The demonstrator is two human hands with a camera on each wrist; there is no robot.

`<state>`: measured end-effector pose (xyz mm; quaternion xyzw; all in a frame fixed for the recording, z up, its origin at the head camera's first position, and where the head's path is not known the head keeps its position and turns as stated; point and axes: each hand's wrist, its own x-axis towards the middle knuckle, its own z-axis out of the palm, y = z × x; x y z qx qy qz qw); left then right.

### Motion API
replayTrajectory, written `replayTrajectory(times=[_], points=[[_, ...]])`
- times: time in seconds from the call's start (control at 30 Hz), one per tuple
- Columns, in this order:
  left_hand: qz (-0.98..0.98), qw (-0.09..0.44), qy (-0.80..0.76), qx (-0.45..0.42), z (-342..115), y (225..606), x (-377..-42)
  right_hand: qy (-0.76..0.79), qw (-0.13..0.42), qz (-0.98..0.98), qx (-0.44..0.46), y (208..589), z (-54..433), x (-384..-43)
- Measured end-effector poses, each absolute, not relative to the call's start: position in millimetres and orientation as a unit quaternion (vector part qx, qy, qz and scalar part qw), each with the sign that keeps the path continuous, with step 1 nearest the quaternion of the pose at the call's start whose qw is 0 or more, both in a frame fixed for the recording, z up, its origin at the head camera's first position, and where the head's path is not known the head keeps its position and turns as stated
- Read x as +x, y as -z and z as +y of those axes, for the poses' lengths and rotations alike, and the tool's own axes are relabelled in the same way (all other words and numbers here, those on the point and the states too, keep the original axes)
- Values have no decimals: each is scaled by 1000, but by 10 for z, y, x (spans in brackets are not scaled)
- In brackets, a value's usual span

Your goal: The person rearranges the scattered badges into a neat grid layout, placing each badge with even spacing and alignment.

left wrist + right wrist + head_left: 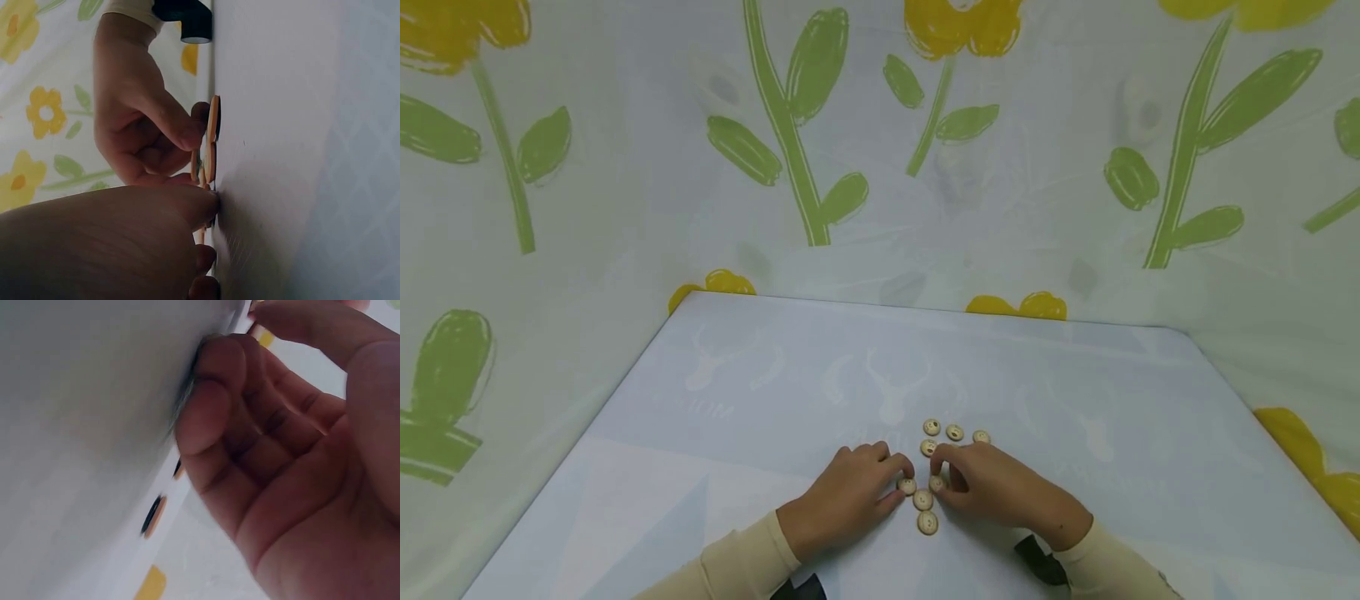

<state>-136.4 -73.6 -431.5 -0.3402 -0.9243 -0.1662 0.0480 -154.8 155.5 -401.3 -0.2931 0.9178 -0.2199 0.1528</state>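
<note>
Left hand (850, 498) pinches a small, round, pale wood-look disc (907, 486) at the white patterned tabletop (760, 450); right hand (1000, 492) pinches a matching pale round disc (937, 483) nearby. Probably light, stiff, kinda slick, so grab the rims.

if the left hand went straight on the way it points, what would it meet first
Probably the right hand, which pinches a round disc just across a narrow gap. A neighbouring disc, slightly nearer the person, might be brushed too; exact depth is hard to judge.
</note>
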Motion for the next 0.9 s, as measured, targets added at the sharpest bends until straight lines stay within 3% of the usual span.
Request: replayTrajectory(times=[0.37, 0.63, 0.9], points=[[-922, 57, 169, -343, -737, 4323, -1360, 214, 121, 928, -281, 3923, 1654, -1569], [-924, 51, 170, -340, -730, 4300, -1355, 227, 138, 931, -251, 3839, 1726, -1598], [-926, 51, 162, -337, -730, 4296, -1353, 221, 120, 938, -241, 3800, 1811, -1626]])
